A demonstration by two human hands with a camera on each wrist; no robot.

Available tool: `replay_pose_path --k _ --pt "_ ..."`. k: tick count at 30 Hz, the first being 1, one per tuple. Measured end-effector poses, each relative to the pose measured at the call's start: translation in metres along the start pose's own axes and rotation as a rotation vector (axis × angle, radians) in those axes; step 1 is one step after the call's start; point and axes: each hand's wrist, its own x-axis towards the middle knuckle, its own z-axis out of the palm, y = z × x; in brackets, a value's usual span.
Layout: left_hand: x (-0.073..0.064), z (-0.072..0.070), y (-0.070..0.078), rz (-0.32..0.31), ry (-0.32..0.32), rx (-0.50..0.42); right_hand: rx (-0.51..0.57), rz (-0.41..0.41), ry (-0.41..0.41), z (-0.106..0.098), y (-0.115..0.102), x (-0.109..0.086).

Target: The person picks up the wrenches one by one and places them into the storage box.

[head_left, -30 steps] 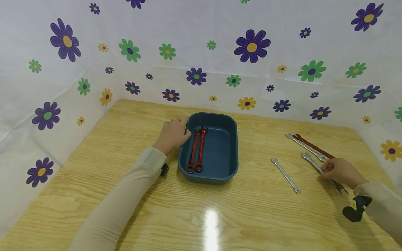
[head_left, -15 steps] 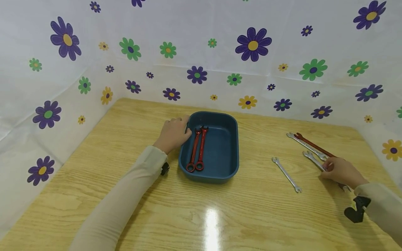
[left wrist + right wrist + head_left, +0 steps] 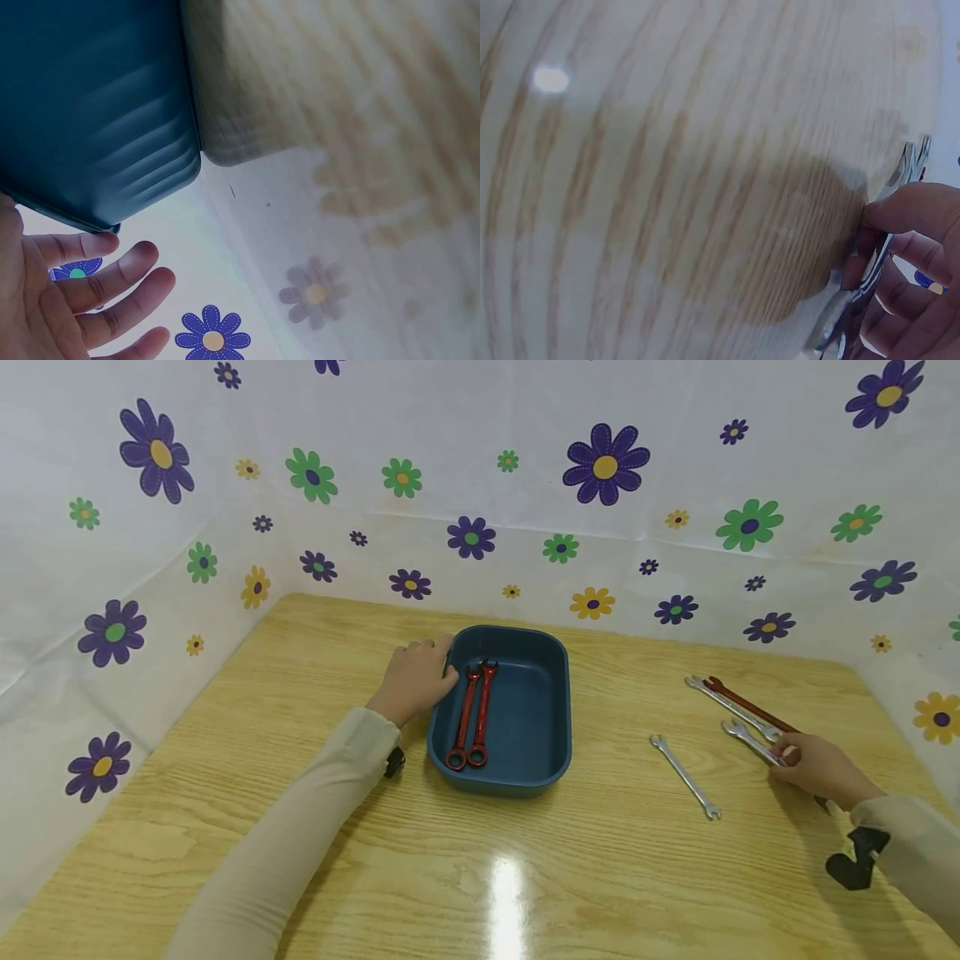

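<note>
My left hand (image 3: 416, 681) rests at the left rim of a blue plastic tub (image 3: 528, 727), thumb over the edge. In the left wrist view its fingers (image 3: 124, 274) are fairly straight and spread outside the tub. Two red combination wrenches, one (image 3: 465, 714) beside the other (image 3: 483, 710), lie inside along the left wall. At the right, my right hand (image 3: 817, 770) pinches a silver open-end wrench (image 3: 746, 739) near its middle. The right wrist view shows thumb and fingers around this wrench (image 3: 877, 259), close over the table; the hand covers part of its shaft.
A smaller silver wrench (image 3: 686, 778) lies between the tub and my right hand. Beyond the hand, another silver wrench (image 3: 727, 703) and a red wrench (image 3: 750, 703) lie side by side. A flowered white cloth (image 3: 517, 493) bounds the wooden table (image 3: 360, 877) behind and at the sides.
My right hand has shifted slightly right along the silver wrench, and the wrench's near end now shows less beyond it. The left hand and the tub stay put.
</note>
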Motion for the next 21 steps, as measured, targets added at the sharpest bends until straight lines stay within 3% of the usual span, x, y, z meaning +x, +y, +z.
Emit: replay_pose_path --k 21 --pt "-0.0006 0.0002 0.0004 0.002 0.011 -0.003 -0.115 -0.049 0.139 0.0028 -0.0068 -0.0039"
